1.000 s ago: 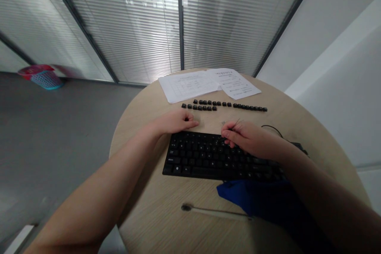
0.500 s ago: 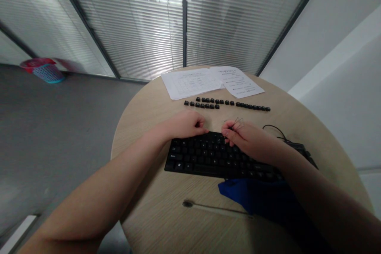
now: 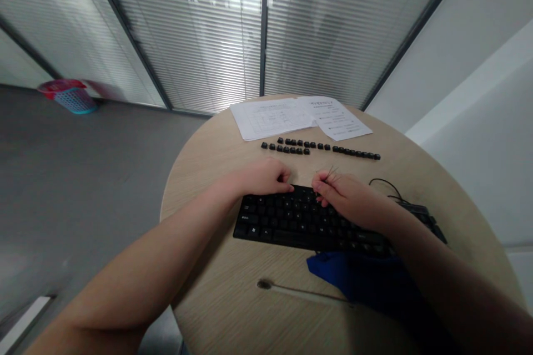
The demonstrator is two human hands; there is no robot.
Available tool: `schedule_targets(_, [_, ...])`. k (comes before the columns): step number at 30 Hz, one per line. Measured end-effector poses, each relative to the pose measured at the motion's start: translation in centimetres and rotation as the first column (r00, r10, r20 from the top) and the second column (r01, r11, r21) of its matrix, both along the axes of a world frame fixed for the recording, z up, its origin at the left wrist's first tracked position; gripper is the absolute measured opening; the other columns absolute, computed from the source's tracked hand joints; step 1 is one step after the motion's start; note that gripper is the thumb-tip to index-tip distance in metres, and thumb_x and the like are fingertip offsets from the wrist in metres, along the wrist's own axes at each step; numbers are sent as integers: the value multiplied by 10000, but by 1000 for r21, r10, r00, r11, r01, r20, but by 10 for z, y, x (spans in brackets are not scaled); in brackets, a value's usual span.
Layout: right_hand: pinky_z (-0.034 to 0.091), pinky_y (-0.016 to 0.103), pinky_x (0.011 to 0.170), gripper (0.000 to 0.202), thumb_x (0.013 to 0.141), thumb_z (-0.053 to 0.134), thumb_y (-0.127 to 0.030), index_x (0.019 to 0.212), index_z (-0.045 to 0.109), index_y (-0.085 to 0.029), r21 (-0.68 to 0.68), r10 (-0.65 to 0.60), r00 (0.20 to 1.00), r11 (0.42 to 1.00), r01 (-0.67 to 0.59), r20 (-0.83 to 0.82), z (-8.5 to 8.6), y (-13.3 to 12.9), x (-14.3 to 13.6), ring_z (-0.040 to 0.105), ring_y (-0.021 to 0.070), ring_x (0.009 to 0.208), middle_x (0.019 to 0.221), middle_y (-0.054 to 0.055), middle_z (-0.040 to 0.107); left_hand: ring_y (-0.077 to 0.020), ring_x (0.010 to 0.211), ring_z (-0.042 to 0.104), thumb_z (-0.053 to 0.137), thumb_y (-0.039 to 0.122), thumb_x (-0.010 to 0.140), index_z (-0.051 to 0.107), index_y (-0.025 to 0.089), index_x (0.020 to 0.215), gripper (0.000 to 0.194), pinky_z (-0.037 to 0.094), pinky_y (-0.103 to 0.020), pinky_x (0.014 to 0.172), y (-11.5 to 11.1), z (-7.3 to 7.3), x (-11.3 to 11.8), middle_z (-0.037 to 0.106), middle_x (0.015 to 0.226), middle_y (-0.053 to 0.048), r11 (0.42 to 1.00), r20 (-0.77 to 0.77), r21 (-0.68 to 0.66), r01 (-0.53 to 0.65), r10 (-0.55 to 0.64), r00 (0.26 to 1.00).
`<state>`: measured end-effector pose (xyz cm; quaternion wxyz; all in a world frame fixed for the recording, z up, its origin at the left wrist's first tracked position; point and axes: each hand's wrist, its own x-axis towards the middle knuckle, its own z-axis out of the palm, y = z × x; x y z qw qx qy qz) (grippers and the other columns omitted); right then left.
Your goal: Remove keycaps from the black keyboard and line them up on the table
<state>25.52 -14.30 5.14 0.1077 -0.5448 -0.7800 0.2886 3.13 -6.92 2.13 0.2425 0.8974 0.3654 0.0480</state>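
Observation:
A black keyboard (image 3: 287, 222) lies on the round table. My left hand (image 3: 270, 176) is closed at its far left edge, the thumb resting on the edge and the fingers curled. Over the upper middle keys, my right hand (image 3: 339, 191) pinches a thin wire keycap puller (image 3: 332, 172), whose wires stick up above the fingers. The puller's lower end and the keys under this hand are partly hidden. Beyond the keyboard, several loose black keycaps (image 3: 292, 150) are lined up in two rows.
Printed papers (image 3: 270, 117) lie at the table's far side. A blue cloth (image 3: 345, 272) is under my right forearm, beside a thin brush (image 3: 300, 292). The keyboard's cable (image 3: 385, 181) curls at right. A red and blue basket (image 3: 75, 99) stands on the floor.
The whole view has shifted slightly, so things appear a little further right. Both hands keep nearly the same place at the keyboard; the right fingers have moved only slightly.

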Motion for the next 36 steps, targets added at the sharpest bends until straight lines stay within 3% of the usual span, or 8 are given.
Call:
schedule_targets(6, [419,312,724,273,1020,430,-393,888,595,-220,51,53,999,997,-54,9,0,-1,-3,664,202,785,823,39,714,-140,597,466,635,389,838,593,195,676,256,291,-308,580,2,-2,1,569,633,2,1000,6,-18,14,-14,1000])
schedule_targets(15, [400,302,677,247,1007,465,-384,890,607,-218,94,73,997,993,-74,19,-2,-4,-3,641,187,714,762,31,697,-136,584,486,625,422,831,576,197,662,285,290,-303,563,6,-9,-1,554,605,14,999,46,-38,26,-24,999])
schedule_targets(21, [436,289,643,356,1041,377,-411,815,573,-218,145,-71,979,984,100,-192,-14,2,4,649,161,635,672,8,673,-134,569,468,658,423,798,559,202,642,288,292,-303,559,6,-10,-1,529,579,25,998,52,-64,4,-1,999])
schedule_targets(26, [426,267,543,374,1022,421,-480,798,562,-216,70,-104,969,990,123,-226,-17,6,9,555,112,461,610,-21,643,-130,560,450,671,411,781,545,204,635,284,288,-302,560,6,-9,-1,498,554,35,996,49,-90,-11,15,999])
schedule_targets(36, [407,217,426,362,1011,437,-479,822,579,-204,-86,-108,973,992,92,-203,-10,3,8,534,88,432,654,0,665,-126,568,424,569,427,864,529,203,660,306,302,-300,556,8,-5,-8,472,573,33,984,122,-174,43,-22,992])
